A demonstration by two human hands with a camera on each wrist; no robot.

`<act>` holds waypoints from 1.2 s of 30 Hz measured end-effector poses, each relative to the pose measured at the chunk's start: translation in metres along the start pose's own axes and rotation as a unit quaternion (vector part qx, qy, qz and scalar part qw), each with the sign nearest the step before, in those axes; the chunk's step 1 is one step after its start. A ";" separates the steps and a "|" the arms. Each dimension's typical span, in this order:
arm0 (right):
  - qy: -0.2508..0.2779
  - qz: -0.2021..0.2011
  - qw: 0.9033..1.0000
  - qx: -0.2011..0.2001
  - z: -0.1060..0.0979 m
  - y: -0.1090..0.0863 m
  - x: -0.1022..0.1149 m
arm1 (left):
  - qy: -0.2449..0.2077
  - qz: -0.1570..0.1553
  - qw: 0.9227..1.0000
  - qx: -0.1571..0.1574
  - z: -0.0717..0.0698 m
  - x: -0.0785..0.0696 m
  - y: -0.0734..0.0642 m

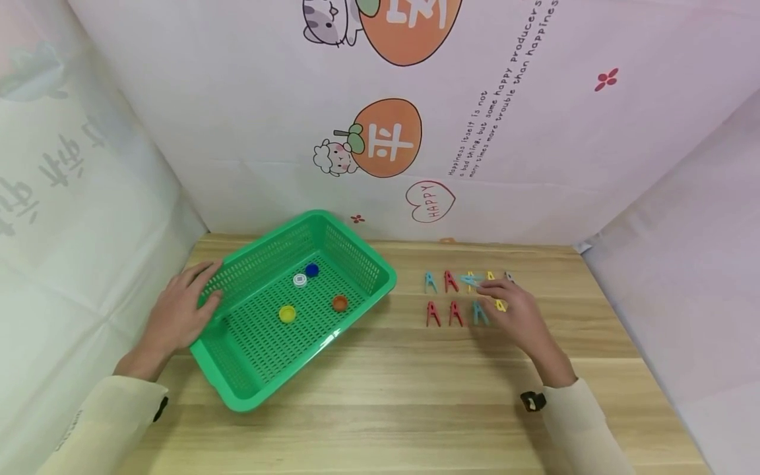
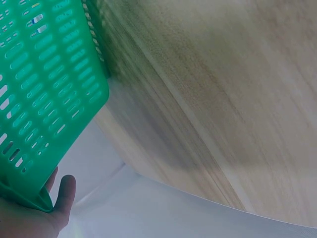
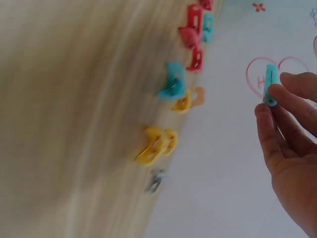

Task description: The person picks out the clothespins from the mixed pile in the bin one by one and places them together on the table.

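At the left side of a green plastic basket point(image 1: 350, 330), my left hand point(image 1: 178, 310) grips the rim. The left wrist view has this hand point(image 2: 29, 218) at the lower left, below the basket's slotted wall point(image 2: 54, 74). My right hand point(image 1: 516, 313) pinches a light blue clothespin point(image 1: 469, 279) above the table, over a yellow clothespin point(image 1: 471, 288). In the right wrist view the pinched clothespin point(image 3: 271, 84) stands nearly upright at the fingertips. Below it on the table are red clothespins point(image 1: 433, 313), a blue clothespin point(image 1: 479, 313) and more yellow ones, partly hidden by the hand.
Inside the basket lie a yellow cap point(image 1: 287, 313), an orange cap point(image 1: 340, 303), a white cap point(image 1: 299, 280) and a blue cap point(image 1: 312, 270). A grey clothespin point(image 1: 508, 277) lies at the right end of the back row. Printed cloth walls point(image 1: 522, 204) border the wooden table point(image 1: 404, 402).
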State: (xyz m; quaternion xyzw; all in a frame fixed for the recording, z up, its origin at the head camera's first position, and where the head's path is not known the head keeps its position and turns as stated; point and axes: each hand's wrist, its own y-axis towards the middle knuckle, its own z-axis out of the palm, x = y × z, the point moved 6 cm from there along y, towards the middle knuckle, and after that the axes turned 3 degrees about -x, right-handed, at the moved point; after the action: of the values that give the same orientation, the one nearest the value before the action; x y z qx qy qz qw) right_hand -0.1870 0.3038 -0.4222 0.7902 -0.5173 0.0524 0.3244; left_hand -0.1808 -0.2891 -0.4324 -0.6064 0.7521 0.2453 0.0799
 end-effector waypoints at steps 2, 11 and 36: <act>-0.006 0.010 1.000 -0.011 -0.002 -0.006 -0.008 | -0.001 0.000 1.000 -0.001 0.000 0.000 0.000; 0.003 0.083 0.996 -0.033 -0.012 -0.035 -0.041 | -0.005 -0.001 1.000 -0.002 0.000 0.001 0.000; -0.016 0.214 0.975 0.066 -0.020 -0.070 -0.087 | -0.003 -0.004 1.000 0.002 0.000 0.001 0.000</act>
State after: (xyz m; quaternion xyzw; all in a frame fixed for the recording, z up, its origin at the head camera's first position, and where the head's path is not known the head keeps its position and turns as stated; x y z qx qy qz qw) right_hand -0.1617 0.4012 -0.4749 0.6819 -0.6745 0.1421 0.2447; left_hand -0.1810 -0.2895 -0.4327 -0.6086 0.7498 0.2456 0.0839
